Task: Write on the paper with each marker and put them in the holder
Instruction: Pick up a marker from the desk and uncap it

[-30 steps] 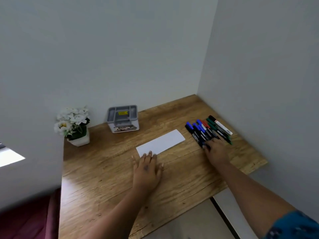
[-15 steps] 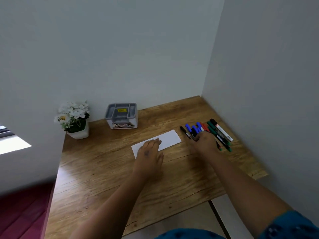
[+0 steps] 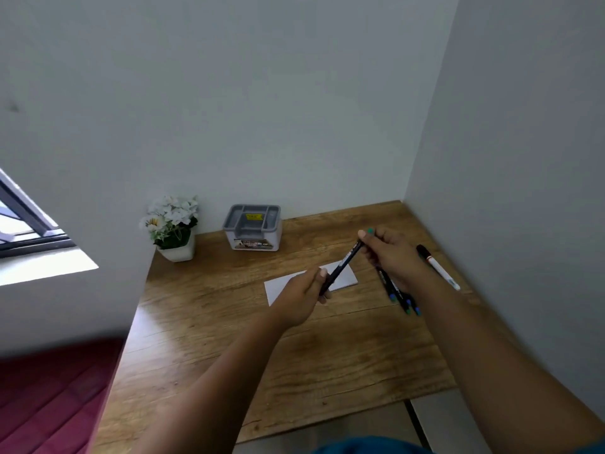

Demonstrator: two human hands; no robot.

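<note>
Both hands hold one dark marker point(image 3: 343, 266) at centre frame, lifted above the paper point(image 3: 343, 279). The left hand point(image 3: 302, 298) curls round the marker's lower end; the right hand point(image 3: 391, 253) pinches the upper end between thumb and fingertips, a green tip showing just past the fingers. Judgement: a two-ended grip of this kind suits pulling the cap off, one hand steadying the barrel while the other draws; writing not yet begun. Which end carries the cap cannot be told.

The paper lies flat on the wooden desk point(image 3: 294, 355), just below the hands, unmarked as far as can be seen, partly hidden by the left hand. The remaining markers point(image 3: 401, 294) lie bunched right of centre, mostly covered by the right wrist; one white marker point(image 3: 438, 268) lies apart, further right, near the wall. The grey holder point(image 3: 252, 227) stands at the back of the desk, above centre, against the wall, nothing seen in its compartments.

Surface: wood-grain top, fitted into a corner of pale walls. A potted plant with white flowers point(image 3: 172, 227) stands left of the holder. Window edge at left of frame; dark red floor or mat at lower left.
</note>
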